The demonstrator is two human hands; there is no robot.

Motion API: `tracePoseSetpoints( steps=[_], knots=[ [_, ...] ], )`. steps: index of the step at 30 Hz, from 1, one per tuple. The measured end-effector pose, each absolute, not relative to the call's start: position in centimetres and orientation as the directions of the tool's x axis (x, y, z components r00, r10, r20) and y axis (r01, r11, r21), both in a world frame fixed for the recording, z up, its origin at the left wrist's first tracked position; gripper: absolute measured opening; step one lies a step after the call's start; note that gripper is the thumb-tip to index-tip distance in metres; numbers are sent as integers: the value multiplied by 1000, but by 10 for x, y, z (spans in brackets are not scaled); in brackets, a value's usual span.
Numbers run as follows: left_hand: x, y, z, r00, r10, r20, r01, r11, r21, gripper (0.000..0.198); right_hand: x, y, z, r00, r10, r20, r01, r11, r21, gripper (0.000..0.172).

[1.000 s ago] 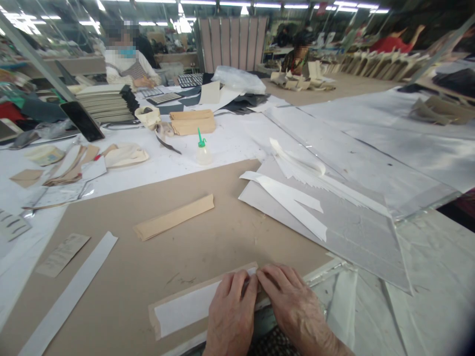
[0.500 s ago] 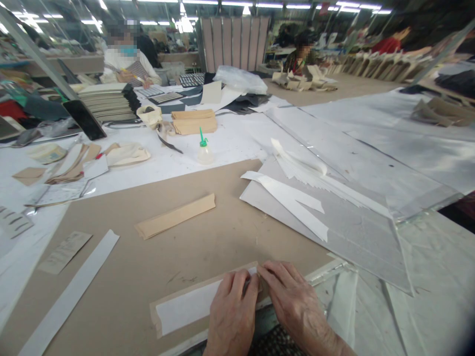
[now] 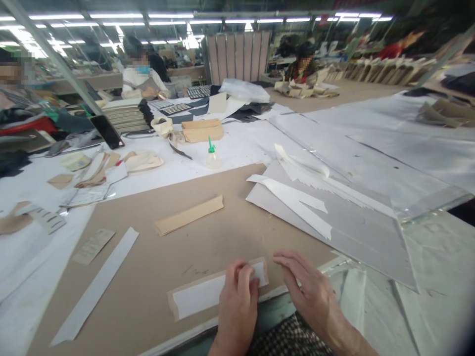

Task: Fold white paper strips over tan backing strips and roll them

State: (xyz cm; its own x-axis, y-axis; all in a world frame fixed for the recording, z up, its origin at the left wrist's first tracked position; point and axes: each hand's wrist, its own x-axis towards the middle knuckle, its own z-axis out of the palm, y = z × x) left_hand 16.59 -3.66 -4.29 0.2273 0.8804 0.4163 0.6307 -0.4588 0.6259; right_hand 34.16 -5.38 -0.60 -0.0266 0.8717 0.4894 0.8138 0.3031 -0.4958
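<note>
Partly under L hand, tan strip

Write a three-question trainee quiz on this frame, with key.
1. True or false: the left hand presses on the tan strip faced with white.
2. The nozzle of the small bottle is: A red, B green, C black.
3. Fill in: the hand lying beside that strip's end, fingers spread and not on it, is the ___ hand.
Key: 1 true; 2 B; 3 right hand.
</note>
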Motion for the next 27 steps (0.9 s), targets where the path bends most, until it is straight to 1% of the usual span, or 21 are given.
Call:
tracePoseSetpoints(
  steps=[2,3,4,5,7,9,10,11,14,16,18,20,21,23,24,27],
  knots=[
    [149,-35,-34,190,916,354,588,-395,706,14,322,-58,-1,-101,856,507,799,373,-471,27],
    [137,-33,-29,180,924,336,592,-375,714,12,310,-60,1,-151,851,503,782,414,-466,28],
    [121,-31,-24,177,926,332,616,-368,697,11,299,-61,1,-203,845,494,759,455,-466,29],
    [104,-29,-20,182,924,336,659,-368,656,12,287,-62,1,-256,838,481,734,493,-467,30],
    [67,-27,-14,197,921,336,770,-357,528,13,265,-62,-4,-345,824,449,692,547,-472,33],
    [33,-27,-12,191,934,301,855,-309,416,12,245,-61,-11,-412,814,411,667,576,-473,36],
    [21,-28,-12,182,945,273,876,-282,391,11,236,-59,-15,-434,809,396,662,585,-469,36],
    [11,-29,-12,173,955,243,883,-260,391,11,229,-58,-19,-454,805,382,660,592,-463,36],
    [2,-31,-12,163,973,162,853,-221,473,9,215,-54,-26,-485,792,372,660,610,-438,35],
    [7,-30,-10,171,978,122,815,-210,539,2,211,-52,-27,-495,784,374,656,619,-432,34],
    [13,-27,-6,175,982,72,767,-182,615,9,210,-50,-27,-504,780,371,642,626,-443,33],
    [16,-22,-2,152,988,-19,724,-98,682,15,210,-48,-27,-516,775,365,623,632,-461,34],
    [16,-20,-1,136,988,-67,715,-52,697,17,210,-47,-26,-522,773,362,615,635,-467,34],
    [11,-16,0,112,981,-156,679,39,734,15,209,-45,-27,-533,771,349,608,635,-476,36],
    [7,-16,0,111,974,-198,630,85,772,16,209,-44,-27,-537,772,341,608,634,-478,36],
    [-8,-21,-1,174,937,-302,381,219,898,38,210,-42,-27,-544,779,312,609,622,-492,39]
  ],
)
